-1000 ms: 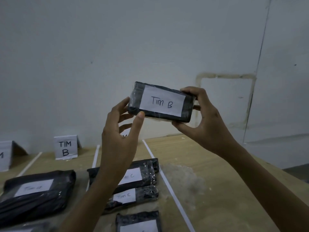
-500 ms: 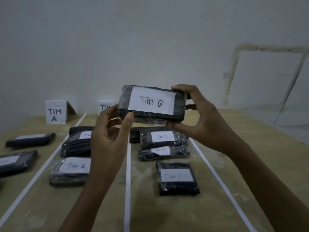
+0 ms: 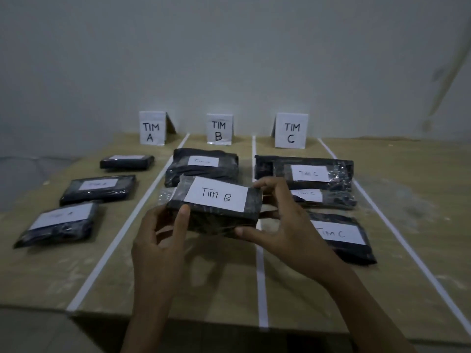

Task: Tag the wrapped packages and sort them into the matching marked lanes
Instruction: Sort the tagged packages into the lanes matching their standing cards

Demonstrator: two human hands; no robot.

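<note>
Both my hands hold a black wrapped package [image 3: 204, 217] with a white tag reading "TIM B", above the middle lane. My left hand [image 3: 159, 240] grips its near left end, thumb up on the front face. My right hand [image 3: 285, 225] grips its right end, fingers over the far corner and thumb under the near edge. Folded signs TIM A [image 3: 152, 128], TIM B [image 3: 219, 129] and TIM C [image 3: 291, 131] stand at the back of the lanes. Another tagged package [image 3: 204, 165] lies in the B lane behind the held one.
White tape lines [image 3: 260, 281] split the wooden table [image 3: 209, 296] into lanes. Three tagged packages lie in the A lane, the nearest [image 3: 60, 224] at the left. Tagged packages fill the C lane, one [image 3: 341, 238] partly behind my right wrist. A grey wall stands behind.
The held package has come down from in front of the wall to low over the B lane. My view has swung left and down, bringing all three lanes into sight.
</note>
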